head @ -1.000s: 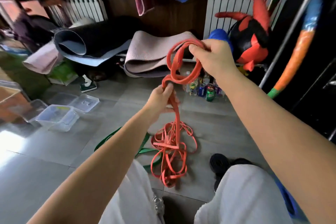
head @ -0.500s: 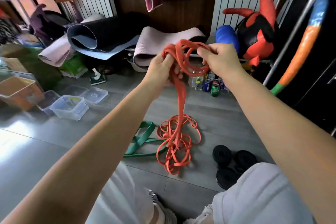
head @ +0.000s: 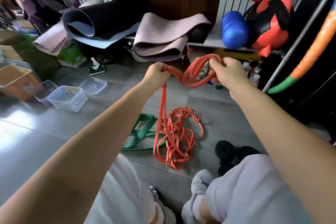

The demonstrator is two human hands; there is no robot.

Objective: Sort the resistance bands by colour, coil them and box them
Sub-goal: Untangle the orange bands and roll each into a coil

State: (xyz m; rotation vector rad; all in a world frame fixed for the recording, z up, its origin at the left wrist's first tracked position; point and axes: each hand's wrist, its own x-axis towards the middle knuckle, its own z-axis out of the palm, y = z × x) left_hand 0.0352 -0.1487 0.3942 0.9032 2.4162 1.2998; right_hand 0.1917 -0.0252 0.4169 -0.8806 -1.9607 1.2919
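Your right hand (head: 229, 72): fingers curled, pinching coiled loops of flat orange rubber resistance band (head: 192, 80). Your left hand (head: 156, 74): fisted round its tail. Tail drops to tangled orange heap (head: 179, 132) on floor, beside flat green band (head: 143, 132). Step: coiling orange. Next: draw up slack, wind another loop. Clear plastic boxes (head: 67, 96) sit well left.
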